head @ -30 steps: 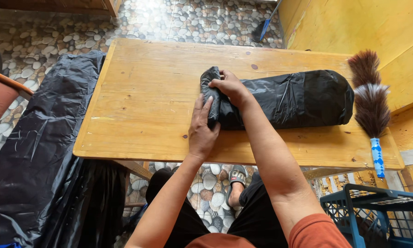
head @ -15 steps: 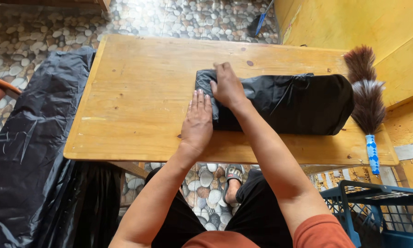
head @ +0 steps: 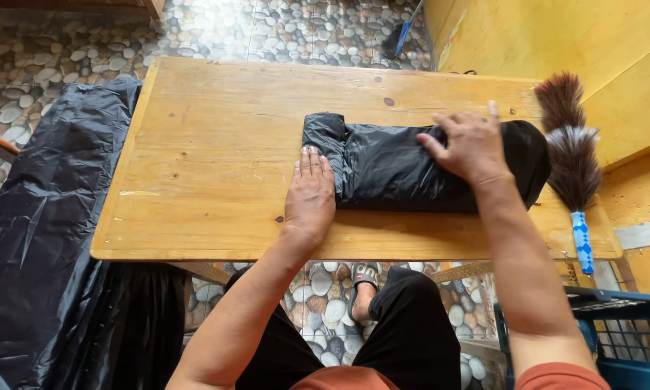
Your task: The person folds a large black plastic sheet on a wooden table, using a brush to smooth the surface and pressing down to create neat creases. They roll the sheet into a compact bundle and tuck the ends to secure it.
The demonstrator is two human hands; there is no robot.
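A folded black plastic bag (head: pixel 390 165) lies lengthwise on a wooden table (head: pixel 209 144). My left hand (head: pixel 310 191) rests flat, fingers together, on the wood at the bag's left end, its fingertips touching the folded edge. My right hand (head: pixel 471 144) presses palm down on the right part of the bag, fingers spread. Neither hand grips anything.
A feather duster (head: pixel 572 159) with a blue-and-white handle lies at the table's right edge. A large black plastic sheet (head: pixel 43 238) hangs off the left side. A blue crate (head: pixel 628 332) stands at lower right by a yellow wall (head: pixel 556 36). The floor is pebble tile.
My right hand has slid from the bag's left end along to its right part. My left hand has stayed flat at the left end. The bag looks flatter.
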